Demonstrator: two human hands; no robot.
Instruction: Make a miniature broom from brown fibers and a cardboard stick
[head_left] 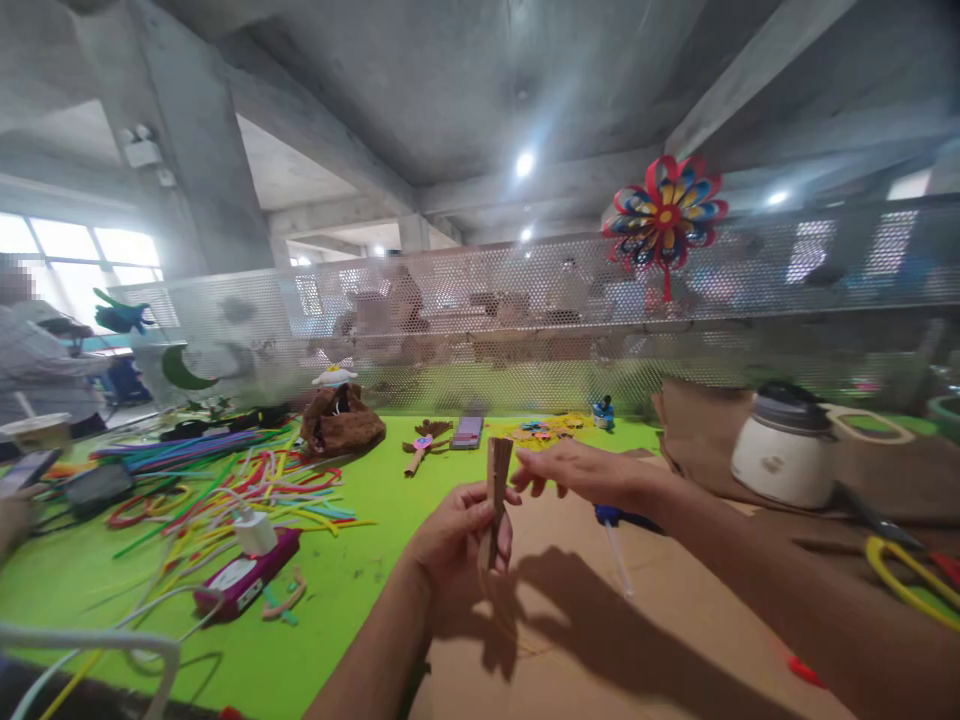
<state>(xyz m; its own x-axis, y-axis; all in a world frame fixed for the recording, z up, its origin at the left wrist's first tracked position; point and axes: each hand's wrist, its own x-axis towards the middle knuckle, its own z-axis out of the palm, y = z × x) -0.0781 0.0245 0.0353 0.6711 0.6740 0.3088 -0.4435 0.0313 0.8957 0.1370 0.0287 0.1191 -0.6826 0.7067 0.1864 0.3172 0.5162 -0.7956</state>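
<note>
My left hand (461, 530) is closed around an upright, narrow brown strip (499, 490) that looks like folded or rolled paper, its top flaring slightly. A thin tan strand (501, 615) hangs below it. Just right of the strip's top is my right hand (566, 468), fingers apart and slightly bent, with nothing visible in them; whether a fingertip touches the strip I cannot tell. Beneath both hands lies a brown sheet (577, 640). A blue tool with a clear stick (611, 517) rests on it, partly behind my right forearm.
Coloured pipe-cleaner-like strips (247, 480) and a magenta power strip (247, 575) lie left on the green table. Behind are a brown bag (341, 420), a small brown paper figure (424, 445) and a phone (468, 432). A white kettle (784, 450) and yellow-handled scissors (900, 575) are right.
</note>
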